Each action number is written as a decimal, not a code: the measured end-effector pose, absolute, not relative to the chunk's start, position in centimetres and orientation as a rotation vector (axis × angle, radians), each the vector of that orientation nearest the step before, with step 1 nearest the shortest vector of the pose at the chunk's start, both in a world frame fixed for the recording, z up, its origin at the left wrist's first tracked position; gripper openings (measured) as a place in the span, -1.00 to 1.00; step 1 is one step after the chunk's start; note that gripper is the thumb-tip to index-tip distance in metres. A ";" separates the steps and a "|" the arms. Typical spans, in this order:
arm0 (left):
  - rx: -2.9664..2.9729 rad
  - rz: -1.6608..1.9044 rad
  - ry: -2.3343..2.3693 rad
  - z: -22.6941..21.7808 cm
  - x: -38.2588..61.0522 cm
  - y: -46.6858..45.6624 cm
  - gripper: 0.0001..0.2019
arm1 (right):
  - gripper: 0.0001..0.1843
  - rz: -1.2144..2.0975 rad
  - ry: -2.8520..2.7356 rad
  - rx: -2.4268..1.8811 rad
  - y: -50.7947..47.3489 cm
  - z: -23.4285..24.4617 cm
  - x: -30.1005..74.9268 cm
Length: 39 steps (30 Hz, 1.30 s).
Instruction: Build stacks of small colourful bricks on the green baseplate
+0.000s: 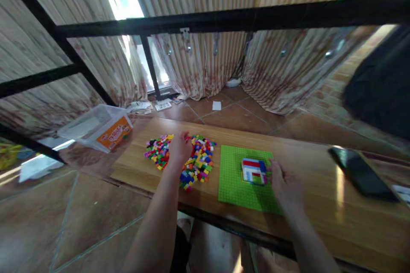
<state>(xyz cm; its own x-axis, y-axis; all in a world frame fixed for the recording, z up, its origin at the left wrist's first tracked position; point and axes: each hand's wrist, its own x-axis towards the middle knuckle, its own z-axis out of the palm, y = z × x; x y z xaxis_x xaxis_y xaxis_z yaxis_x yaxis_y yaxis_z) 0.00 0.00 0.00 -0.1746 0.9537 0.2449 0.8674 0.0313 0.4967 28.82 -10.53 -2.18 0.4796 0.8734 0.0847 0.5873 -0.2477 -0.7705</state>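
Note:
My left hand (180,150) reaches into a heap of small coloured toy bricks (201,160). Its fingers are curled together at the far side of the heap; whatever they pinch is too small to make out. On the green baseplate (232,187) sits a low, roughly square build of bricks (253,171), with white, red, blue and green parts. My right hand (283,181) is at the baseplate's right edge, fingertips close beside the build. Blur hides whether those fingers touch the build or hold anything.
The wooden bench (314,166) bears everything. A dark phone (361,174) lies at its right. At the left end stands a clear plastic box (92,126) with an orange label. A black metal rail (205,22) crosses beyond the bench, before curtains (198,64).

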 end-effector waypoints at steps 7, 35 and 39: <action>1.876 0.807 2.317 -0.4 -3.4 1.2 -0.66 | -0.39 0.450 -1.223 -1.985 -10.4 -2.4 28.8; 1.739 0.871 2.374 1.2 -4.7 2.2 -0.81 | -0.48 0.380 -1.105 -1.767 -10.6 -1.1 29.5; 1.558 1.351 1.725 2.4 0.4 -0.5 -0.78 | -0.54 0.423 -0.969 -1.652 -10.3 -1.1 29.7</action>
<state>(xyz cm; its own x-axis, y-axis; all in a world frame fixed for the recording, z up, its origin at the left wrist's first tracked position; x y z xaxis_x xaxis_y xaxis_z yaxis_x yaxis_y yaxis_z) 0.41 -0.54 2.36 -0.2613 0.9260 0.2723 0.4859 -0.1176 0.8661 29.67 -10.28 -1.12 0.5988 0.7739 0.2063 0.3751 -0.0434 -0.9260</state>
